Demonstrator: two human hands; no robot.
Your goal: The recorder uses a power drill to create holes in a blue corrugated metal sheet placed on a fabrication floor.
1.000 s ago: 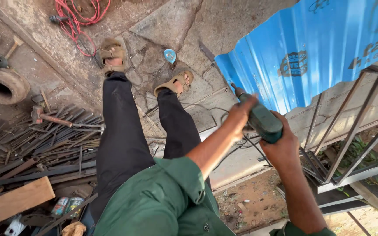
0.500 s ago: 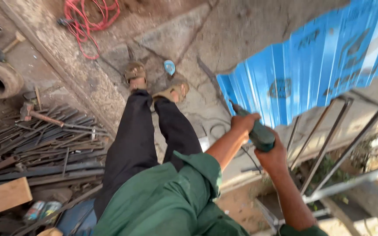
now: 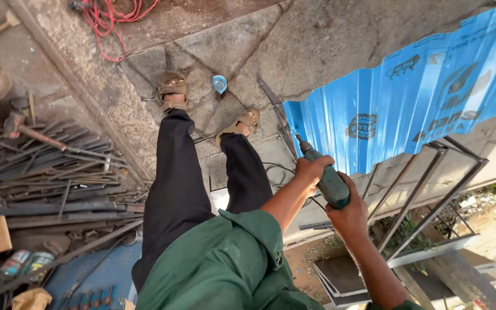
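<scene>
Counted around the one green power drill (image 3: 327, 179) are two hands, two sandalled feet, one blue corrugated sheet (image 3: 409, 97) beside it, and one red cable coil (image 3: 113, 20) well beyond.

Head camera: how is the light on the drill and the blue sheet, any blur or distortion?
Head view: sharp; sun lights the hands, the green drill and the blue corrugated sheet; the ground behind the sheet lies in shade; wide-angle lens bends the edges.
</scene>
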